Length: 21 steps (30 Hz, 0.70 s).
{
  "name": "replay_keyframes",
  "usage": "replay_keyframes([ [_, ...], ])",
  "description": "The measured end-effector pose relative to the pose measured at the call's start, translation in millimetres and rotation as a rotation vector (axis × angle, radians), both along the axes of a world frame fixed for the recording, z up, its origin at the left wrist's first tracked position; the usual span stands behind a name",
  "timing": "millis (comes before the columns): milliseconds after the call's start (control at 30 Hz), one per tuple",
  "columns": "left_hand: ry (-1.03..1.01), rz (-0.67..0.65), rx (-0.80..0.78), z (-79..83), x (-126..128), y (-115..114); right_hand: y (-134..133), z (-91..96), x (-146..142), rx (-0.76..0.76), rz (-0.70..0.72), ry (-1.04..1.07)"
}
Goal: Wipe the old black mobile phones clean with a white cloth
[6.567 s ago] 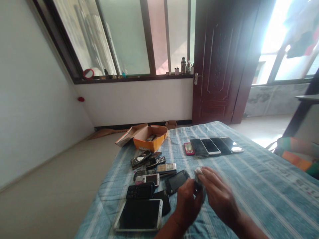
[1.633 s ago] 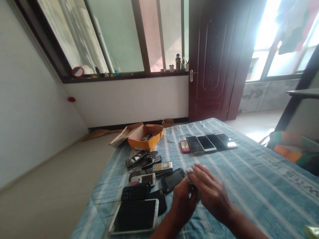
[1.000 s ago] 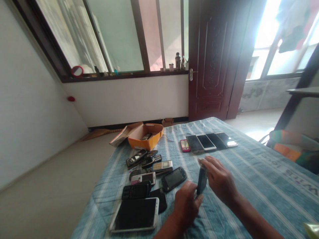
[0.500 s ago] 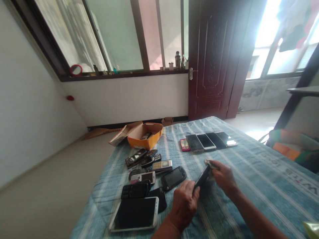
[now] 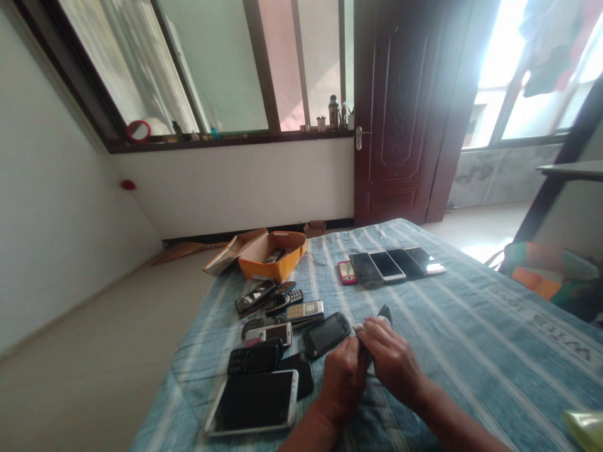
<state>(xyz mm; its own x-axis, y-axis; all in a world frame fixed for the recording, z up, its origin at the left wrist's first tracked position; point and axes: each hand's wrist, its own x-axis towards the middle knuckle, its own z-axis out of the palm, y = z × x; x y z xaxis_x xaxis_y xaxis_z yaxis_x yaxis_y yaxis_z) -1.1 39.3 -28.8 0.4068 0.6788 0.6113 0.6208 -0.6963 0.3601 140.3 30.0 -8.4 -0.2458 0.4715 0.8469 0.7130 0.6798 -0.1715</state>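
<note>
My left hand (image 5: pixel 345 376) is closed round the lower end of a dark phone (image 5: pixel 385 312), whose far tip sticks out past my fingers. Over the phone lies my right hand (image 5: pixel 393 358), pressing a pale cloth (image 5: pixel 360 328) against it; most of both is hidden by my fingers. Just left of my hands a black touchscreen phone (image 5: pixel 326 334) lies face up. Nearer me on the left is a large white-framed tablet or phone (image 5: pixel 253 402). Beyond it are a black keypad phone (image 5: pixel 254 358) and a phone with a silver keypad (image 5: pixel 305 311), among several others.
An orange cardboard box (image 5: pixel 273 270) with its lid open holds a phone, at the bed's far left. A row with a pink phone (image 5: pixel 347 272) and a white phone (image 5: pixel 387 266) lies farther back on the striped blue cloth (image 5: pixel 471 351). A yellow-green item (image 5: pixel 584 428) is at lower right.
My right hand has moved left and down along the phone with the cloth, from its far end to beside my left hand, now covering most of it.
</note>
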Motion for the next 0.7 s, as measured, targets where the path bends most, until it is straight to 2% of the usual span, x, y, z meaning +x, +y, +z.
replay_keyframes([
  [100,0.020,0.010,0.018,1.1,0.9,-1.3,6.3,-3.5,9.9,0.005,-0.048,-0.010],
  [300,0.083,0.025,0.092,3.5,3.5,-4.1,26.9,-12.2,47.5,0.006,-0.268,0.012],
  [367,0.074,0.018,0.098,4.0,3.2,-4.0,24.0,-11.1,44.2,0.022,-0.256,0.017],
  [533,0.041,0.008,0.024,5.0,1.1,-2.5,10.2,-7.5,17.0,0.062,-0.051,-0.033],
  [600,0.046,0.002,0.014,5.1,0.8,-2.4,11.9,-8.5,17.1,0.036,-0.065,-0.026],
  [700,0.068,-0.007,0.043,4.8,1.5,-3.3,21.8,-12.6,31.9,-0.016,-0.163,0.019],
])
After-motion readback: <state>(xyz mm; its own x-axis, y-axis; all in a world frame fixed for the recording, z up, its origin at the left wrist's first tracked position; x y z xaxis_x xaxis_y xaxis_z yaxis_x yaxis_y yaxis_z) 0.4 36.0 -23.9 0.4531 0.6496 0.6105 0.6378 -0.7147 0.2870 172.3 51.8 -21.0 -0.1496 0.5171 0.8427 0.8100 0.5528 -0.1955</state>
